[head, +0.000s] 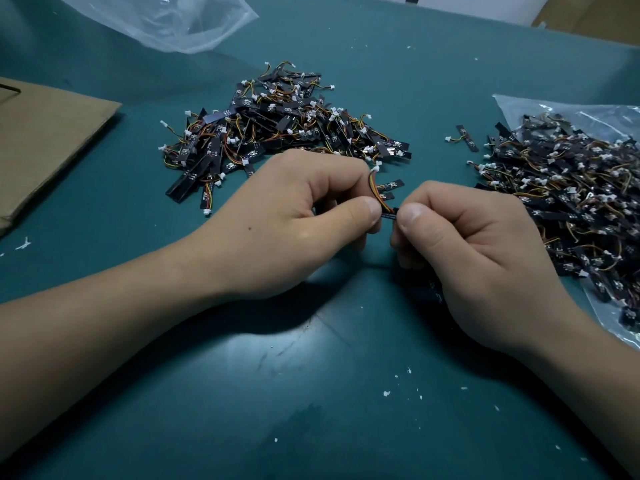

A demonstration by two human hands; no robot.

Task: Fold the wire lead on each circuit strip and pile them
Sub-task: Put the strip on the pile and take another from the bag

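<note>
Presently working over scuffed teal mat [311, 393] with white flecks; noted pale wall [467, 5] beyond pile [277, 123], cardboard [45, 140] left of it, bagged strips [571, 202] right of it. Held circuit strip [388, 215] just in front of pile, long axis left-right, mostly hidden. Saw wire lead [375, 192] arching up toward pile. Pinched by left hand [294, 220] and right hand [478, 244], thumb against curled fingers.

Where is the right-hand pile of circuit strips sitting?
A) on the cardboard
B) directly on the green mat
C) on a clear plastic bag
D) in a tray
C: the right pile lies on a clear plastic bag, whose edge shows past the strips; the cardboard is at the far left and carries no strips.
</note>
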